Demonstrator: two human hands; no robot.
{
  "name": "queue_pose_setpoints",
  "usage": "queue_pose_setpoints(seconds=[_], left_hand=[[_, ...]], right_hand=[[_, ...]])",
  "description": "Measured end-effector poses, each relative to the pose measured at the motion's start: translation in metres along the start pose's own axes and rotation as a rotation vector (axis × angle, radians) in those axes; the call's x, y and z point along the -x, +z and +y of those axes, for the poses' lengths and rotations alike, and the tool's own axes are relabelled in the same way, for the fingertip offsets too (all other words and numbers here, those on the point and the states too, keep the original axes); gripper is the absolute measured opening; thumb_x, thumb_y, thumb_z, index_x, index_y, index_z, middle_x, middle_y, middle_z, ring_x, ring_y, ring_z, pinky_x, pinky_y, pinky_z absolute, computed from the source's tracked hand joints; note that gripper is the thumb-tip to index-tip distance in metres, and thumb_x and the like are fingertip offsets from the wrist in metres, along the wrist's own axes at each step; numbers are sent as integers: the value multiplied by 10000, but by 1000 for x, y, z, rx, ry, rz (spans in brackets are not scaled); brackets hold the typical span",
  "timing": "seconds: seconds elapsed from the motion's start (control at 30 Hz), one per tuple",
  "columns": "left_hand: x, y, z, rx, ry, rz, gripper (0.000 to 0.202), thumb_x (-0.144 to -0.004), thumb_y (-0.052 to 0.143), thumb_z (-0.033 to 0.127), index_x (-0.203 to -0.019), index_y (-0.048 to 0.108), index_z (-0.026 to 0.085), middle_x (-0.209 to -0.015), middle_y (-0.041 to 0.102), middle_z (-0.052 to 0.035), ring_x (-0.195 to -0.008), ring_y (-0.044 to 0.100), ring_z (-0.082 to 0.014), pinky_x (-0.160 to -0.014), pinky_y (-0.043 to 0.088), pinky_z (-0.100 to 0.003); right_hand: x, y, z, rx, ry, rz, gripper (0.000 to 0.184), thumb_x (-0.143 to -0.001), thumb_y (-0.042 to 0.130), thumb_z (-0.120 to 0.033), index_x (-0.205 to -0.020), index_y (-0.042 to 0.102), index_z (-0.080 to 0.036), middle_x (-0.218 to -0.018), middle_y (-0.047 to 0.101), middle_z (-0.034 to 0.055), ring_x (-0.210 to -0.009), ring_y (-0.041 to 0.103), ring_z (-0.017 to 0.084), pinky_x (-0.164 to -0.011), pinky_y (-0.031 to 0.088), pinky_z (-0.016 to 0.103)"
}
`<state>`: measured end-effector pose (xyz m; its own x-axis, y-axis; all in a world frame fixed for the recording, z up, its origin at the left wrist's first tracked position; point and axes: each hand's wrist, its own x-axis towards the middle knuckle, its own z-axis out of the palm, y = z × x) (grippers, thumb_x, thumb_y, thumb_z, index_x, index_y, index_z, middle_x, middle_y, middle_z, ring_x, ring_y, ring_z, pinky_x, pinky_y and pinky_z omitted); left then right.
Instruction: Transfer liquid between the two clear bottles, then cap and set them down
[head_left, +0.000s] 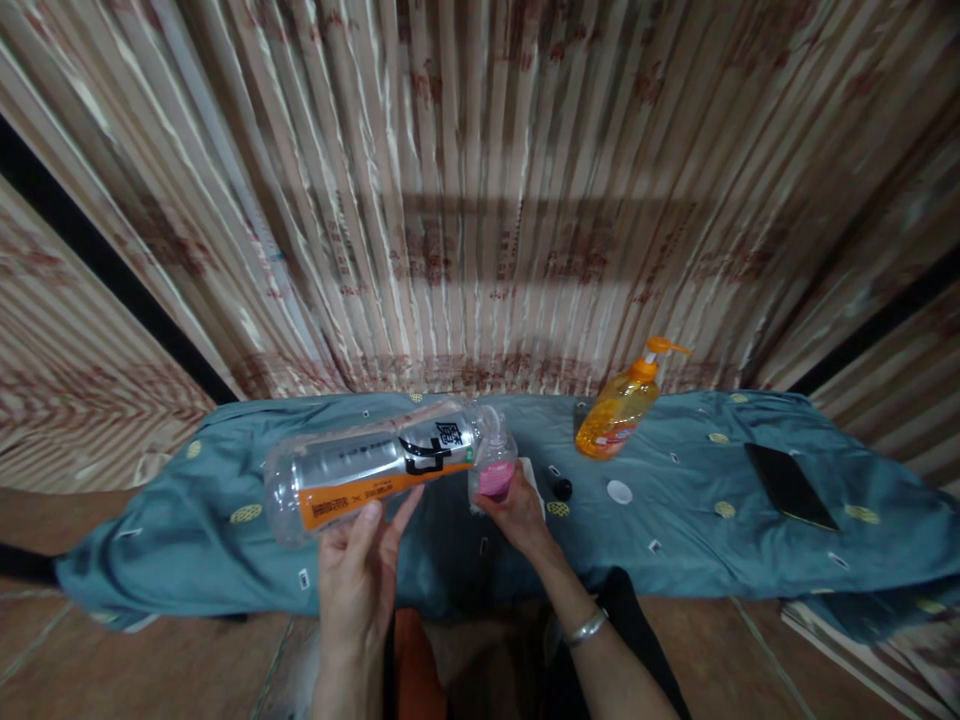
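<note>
My left hand point(362, 570) holds a large clear plastic bottle point(375, 468) on its side, its silver and orange label facing me and its mouth pointing right. My right hand point(517, 512) grips a small clear cup with a pink band point(495, 470) right under the bottle's mouth. Both are held just above a low surface covered with a teal cloth point(675, 540). A silver bracelet sits on my right wrist.
An orange pump dispenser bottle point(621, 412) stands at the back of the cloth. A small black cap point(562, 489) and a white cap point(619, 491) lie near my right hand. A dark phone point(790, 486) lies to the right. A pleated curtain hangs behind.
</note>
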<state>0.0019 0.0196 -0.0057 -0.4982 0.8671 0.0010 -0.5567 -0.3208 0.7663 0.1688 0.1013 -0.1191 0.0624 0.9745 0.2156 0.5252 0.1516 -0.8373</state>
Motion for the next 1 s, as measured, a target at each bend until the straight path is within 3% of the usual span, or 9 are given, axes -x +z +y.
queue_pose_setpoints(seconds=[0.2, 0.5, 0.73, 0.9, 1.0], left_hand=[[-1, 0, -2, 29, 0, 9, 191, -600, 833, 283, -732, 714, 212, -812, 725, 24, -946, 647, -214, -955, 485, -576], [-1, -1, -3, 26, 17, -4, 170, -601, 835, 277, -692, 710, 206, -794, 723, 23, -841, 656, -176, -956, 484, -572], [-2, -2, -4, 26, 18, -8, 191, -600, 834, 289, -713, 707, 202, -853, 729, -1, -1001, 643, -246, -987, 445, -597], [-3, -1, -3, 37, -3, 1, 229, -606, 830, 280, -793, 721, 205, -828, 728, 4, -953, 651, -236, -932, 495, -596], [-5, -1, -2, 45, -8, -11, 198, -601, 831, 261, -752, 716, 206, -806, 721, 15, -916, 654, -218, -928, 501, -587]], right_hand=[[0, 1, 2, 36, 5, 5, 661, -644, 748, -332, -1209, 448, -168, -1112, 657, 107, -1035, 645, 291, -881, 517, 409], [0, 0, -1, 6, 4, 10, 632, -635, 745, -312, -1197, 479, -196, -1059, 676, 70, -973, 662, 270, -839, 523, 389], [0, 1, 3, 0, -16, 17, 629, -640, 741, -323, -1198, 478, -199, -1063, 671, 67, -996, 652, 270, -851, 516, 395], [0, -1, 2, 4, -14, -5, 617, -650, 736, -328, -1191, 472, -196, -1076, 665, 71, -1000, 652, 270, -854, 519, 394], [0, -1, 2, 20, -16, -3, 592, -663, 729, -331, -1182, 477, -197, -1062, 668, 69, -991, 655, 268, -850, 519, 391]])
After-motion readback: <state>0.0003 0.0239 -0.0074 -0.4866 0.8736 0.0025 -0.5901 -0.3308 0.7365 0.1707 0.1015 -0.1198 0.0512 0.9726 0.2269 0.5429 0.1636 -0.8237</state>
